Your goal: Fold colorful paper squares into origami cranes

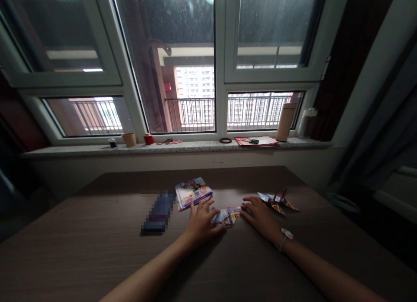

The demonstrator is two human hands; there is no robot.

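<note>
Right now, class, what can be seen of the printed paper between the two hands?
The printed paper is small and multicoloured, with blue, pink and white printing and a yellow patch with red on its right part. It lies roughly flat on the brown table. The left hand partly covers its left end; the right hand has fingertips at its right edge. Whether it is folded is unclear.

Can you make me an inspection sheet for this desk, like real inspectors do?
Surface: brown wood-grained table.
Job's things: printed paper between the hands; paper stack beyond the left hand; folded paper figures beside the right hand.
Clutter: pixelated dark object, unidentifiable.
Hands: left spread at the printed paper's left end; right's fingertips at its right edge.
Cables: nothing seen.
Surroundings: window; windowsill with brown cup, tan flask.
</note>
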